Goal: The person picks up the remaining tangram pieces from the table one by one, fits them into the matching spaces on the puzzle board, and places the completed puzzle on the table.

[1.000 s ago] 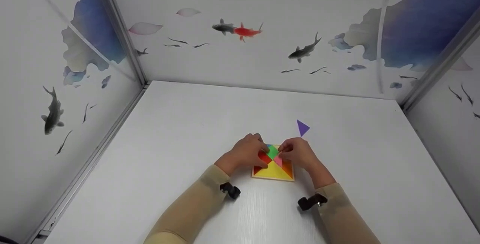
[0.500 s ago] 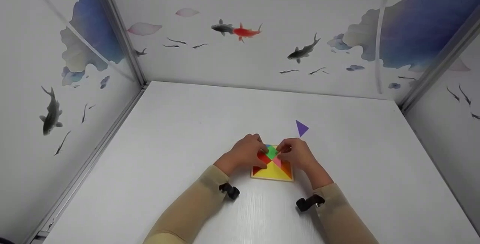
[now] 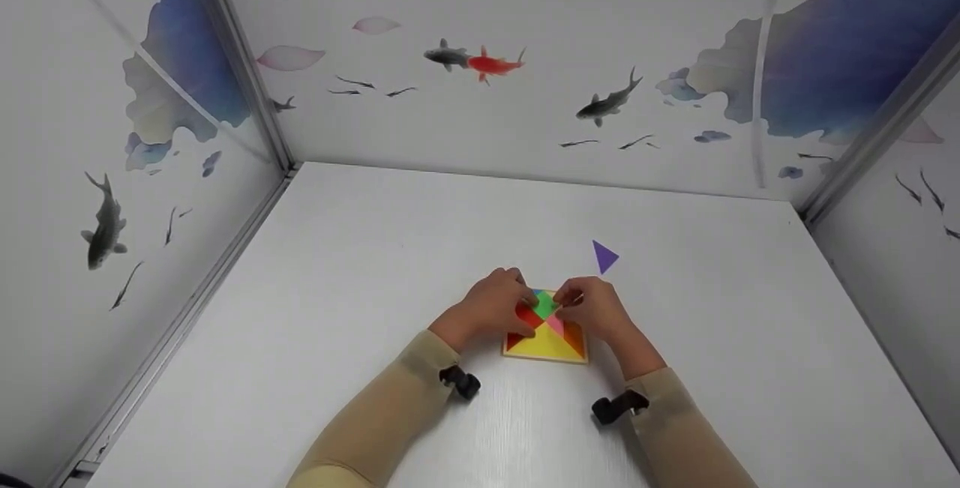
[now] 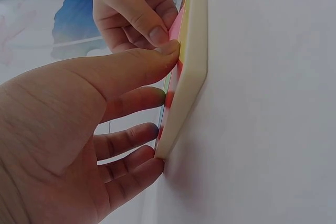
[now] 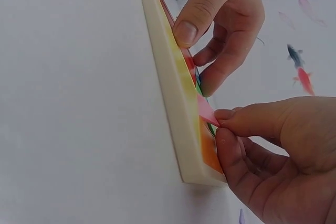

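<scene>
A square tangram tray [image 3: 546,360] lies on the table between my hands. It holds a yellow piece [image 3: 541,345], a red piece [image 3: 528,314], a green piece [image 3: 543,306] and an orange piece [image 3: 576,341]; a bit of blue shows at its far side. With thumb and forefinger my right hand [image 3: 600,308] pinches a pink piece [image 5: 206,109], which stands tilted out of the tray in the right wrist view. My left hand [image 3: 493,300] rests spread over the tray's left side, its thumb and fingertips touching the pieces. Part of the tray is hidden beneath the hands.
A loose purple triangle [image 3: 605,257] lies on the white table [image 3: 420,226], beyond my right hand. White panels printed with fish and leaves [image 3: 525,136] enclose the table at the back and both sides. Each sleeve carries a small black wrist camera [image 3: 460,382].
Almost nothing differs. My right hand shifts very slightly at the pink piece, while the left hand stays on the tray.
</scene>
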Tool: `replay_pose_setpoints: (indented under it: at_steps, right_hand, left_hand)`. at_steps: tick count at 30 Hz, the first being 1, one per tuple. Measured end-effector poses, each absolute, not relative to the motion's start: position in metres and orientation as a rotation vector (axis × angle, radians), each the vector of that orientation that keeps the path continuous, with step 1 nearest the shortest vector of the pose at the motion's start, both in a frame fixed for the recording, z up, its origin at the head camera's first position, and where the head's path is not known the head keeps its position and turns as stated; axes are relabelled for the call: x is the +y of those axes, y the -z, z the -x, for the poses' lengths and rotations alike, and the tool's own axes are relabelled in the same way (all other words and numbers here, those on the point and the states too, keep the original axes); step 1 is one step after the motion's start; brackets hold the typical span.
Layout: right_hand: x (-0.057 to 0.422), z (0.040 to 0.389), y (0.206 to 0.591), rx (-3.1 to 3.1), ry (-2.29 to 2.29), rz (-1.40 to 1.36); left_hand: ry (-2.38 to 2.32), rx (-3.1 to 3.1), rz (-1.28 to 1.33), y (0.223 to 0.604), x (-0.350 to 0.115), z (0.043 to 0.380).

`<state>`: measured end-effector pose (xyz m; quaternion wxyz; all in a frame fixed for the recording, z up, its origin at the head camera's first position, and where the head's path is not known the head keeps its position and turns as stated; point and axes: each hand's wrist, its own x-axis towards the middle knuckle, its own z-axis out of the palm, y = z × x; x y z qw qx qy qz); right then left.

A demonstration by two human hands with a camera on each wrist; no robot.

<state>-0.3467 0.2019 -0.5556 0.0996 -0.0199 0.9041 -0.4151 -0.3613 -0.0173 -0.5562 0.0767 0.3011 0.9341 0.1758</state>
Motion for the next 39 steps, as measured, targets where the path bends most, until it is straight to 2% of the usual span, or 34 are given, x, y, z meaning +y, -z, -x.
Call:
replay_pose_setpoints:
  at_steps: [23,39]
  right_hand:
    - [0.202,0.343,0.555,2.726,1.166,-0.008]
    - [0.210,0.353,0.567,2.652,1.411,-0.060]
  left_hand:
    - [-0.568,2.789,-0.900,0.555,-0.013,0.359]
    - [-0.575,2.796,-0.895,0.552,-0.018,0.358]
